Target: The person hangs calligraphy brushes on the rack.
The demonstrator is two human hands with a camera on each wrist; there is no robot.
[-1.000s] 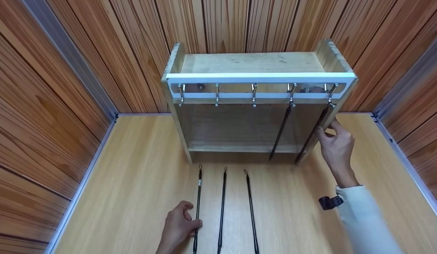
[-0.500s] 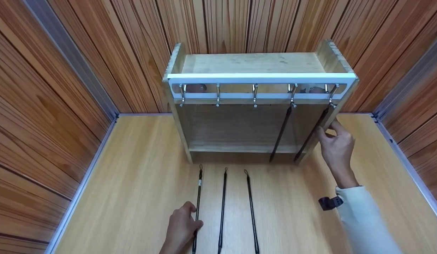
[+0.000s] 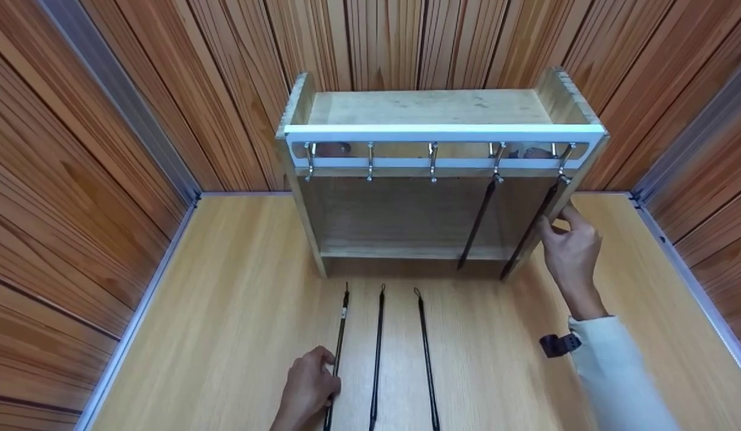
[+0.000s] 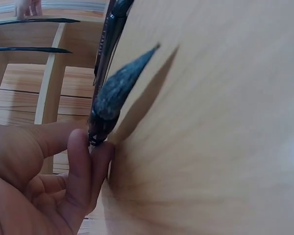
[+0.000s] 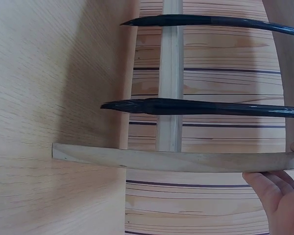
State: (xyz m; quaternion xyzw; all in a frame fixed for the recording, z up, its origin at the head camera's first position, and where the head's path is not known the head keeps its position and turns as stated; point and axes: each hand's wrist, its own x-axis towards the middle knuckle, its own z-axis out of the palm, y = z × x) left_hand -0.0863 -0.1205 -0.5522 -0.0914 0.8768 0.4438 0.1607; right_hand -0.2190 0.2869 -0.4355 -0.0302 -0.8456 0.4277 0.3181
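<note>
In the head view my left hand [image 3: 307, 383] pinches the lower part of the leftmost black calligraphy brush [image 3: 342, 323]. The left wrist view shows its dark bristle tip [image 4: 120, 90] pointing past my fingertips, a little off the tabletop. My right hand [image 3: 571, 257] grips the right side board [image 5: 196, 160] of a wooden rack. Beside that board, two calligraphy brushes hang bristles down from metal hooks: the outer brush [image 3: 529, 233] and the inner brush [image 3: 478, 224]. Two more lie on the table, a middle brush [image 3: 379, 353] and a right brush [image 3: 427, 353].
A white rail [image 3: 400, 129] with several hooks runs across the rack's front; its three left hooks hold nothing. The rack's upper shelf [image 3: 430, 106] lies behind it. Wood-plank walls [image 3: 382, 42] enclose the wooden table [image 3: 245, 287] at the back and sides.
My left fingers have closed on the leftmost brush, and its looped end has turned slightly to the right. The hanging brushes sway a little. My right hand stays on the rack.
</note>
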